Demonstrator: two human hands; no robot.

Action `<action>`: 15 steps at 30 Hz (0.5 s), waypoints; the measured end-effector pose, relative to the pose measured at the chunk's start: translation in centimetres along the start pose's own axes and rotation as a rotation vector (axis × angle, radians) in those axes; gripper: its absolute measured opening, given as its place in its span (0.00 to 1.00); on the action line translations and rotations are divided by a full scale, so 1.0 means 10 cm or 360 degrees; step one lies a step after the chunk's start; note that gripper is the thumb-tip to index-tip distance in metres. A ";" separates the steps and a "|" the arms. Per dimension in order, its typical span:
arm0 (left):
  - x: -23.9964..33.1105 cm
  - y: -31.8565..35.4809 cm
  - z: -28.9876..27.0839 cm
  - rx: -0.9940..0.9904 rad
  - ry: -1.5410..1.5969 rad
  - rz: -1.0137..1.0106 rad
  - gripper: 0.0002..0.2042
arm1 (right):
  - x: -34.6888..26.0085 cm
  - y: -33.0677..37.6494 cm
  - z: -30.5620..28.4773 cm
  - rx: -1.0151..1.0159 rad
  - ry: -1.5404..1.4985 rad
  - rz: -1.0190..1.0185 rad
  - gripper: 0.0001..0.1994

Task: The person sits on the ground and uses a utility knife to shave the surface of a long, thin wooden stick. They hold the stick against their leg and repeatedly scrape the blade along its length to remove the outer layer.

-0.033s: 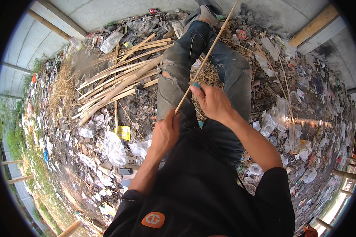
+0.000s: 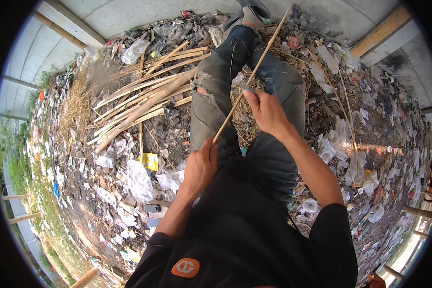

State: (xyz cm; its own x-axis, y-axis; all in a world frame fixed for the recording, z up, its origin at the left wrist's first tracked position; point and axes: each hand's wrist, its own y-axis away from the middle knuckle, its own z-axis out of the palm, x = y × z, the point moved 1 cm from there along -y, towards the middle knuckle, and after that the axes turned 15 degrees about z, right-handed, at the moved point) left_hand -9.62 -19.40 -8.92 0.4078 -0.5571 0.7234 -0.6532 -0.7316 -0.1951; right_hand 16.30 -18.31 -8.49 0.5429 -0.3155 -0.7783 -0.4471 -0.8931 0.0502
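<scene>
A long, thin bamboo strip (image 2: 257,65) slants up and to the right across my legs. Its lower end sits in my left hand (image 2: 201,165), whose fingers are closed round it near my lap. Farther along the strip, my right hand (image 2: 269,114) is closed, with the thumb lying by the strip. A small teal-blue bit (image 2: 249,90) shows at that thumb's tip; what it belongs to is hidden by the fingers. Below the strip, straw-like shavings (image 2: 245,122) lie between my legs in worn dark trousers (image 2: 285,108).
To the left lies a pile of split bamboo strips (image 2: 149,96). Plastic bags (image 2: 139,180) and scraps cover the ground on both sides. A small dark case (image 2: 152,208) rests by my left forearm. A concrete wall (image 2: 153,14) stands ahead, and thin sticks (image 2: 345,103) lie at the right.
My right hand has moved up and to the right along the bamboo strip. The strip's far end has dipped slightly into view, while my left hand has shifted only a little.
</scene>
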 end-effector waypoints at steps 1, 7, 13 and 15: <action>0.02 0.08 -0.01 -0.0058 -0.0017 -0.0039 0.12 | 0.10 -0.13 -0.17 0.0024 0.0077 0.0090 0.31; -0.03 -0.17 0.12 0.0181 0.0016 0.0067 0.10 | -0.26 0.67 0.29 -0.0619 0.0213 -0.0129 0.31; -0.05 -0.14 -0.04 0.0060 0.0080 -0.0101 0.14 | -0.15 0.23 0.22 -0.0166 0.0285 -0.0074 0.29; -0.02 0.04 -0.03 0.0042 0.0021 -0.0125 0.14 | -0.03 -0.17 -0.17 -0.0349 0.0362 0.0138 0.29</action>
State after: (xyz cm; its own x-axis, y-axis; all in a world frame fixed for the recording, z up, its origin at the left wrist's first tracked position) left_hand -10.22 -19.47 -8.94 0.4488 -0.4926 0.7456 -0.6025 -0.7830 -0.1547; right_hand 18.12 -17.22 -7.30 0.6653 -0.4348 -0.6069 -0.3482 -0.8998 0.2628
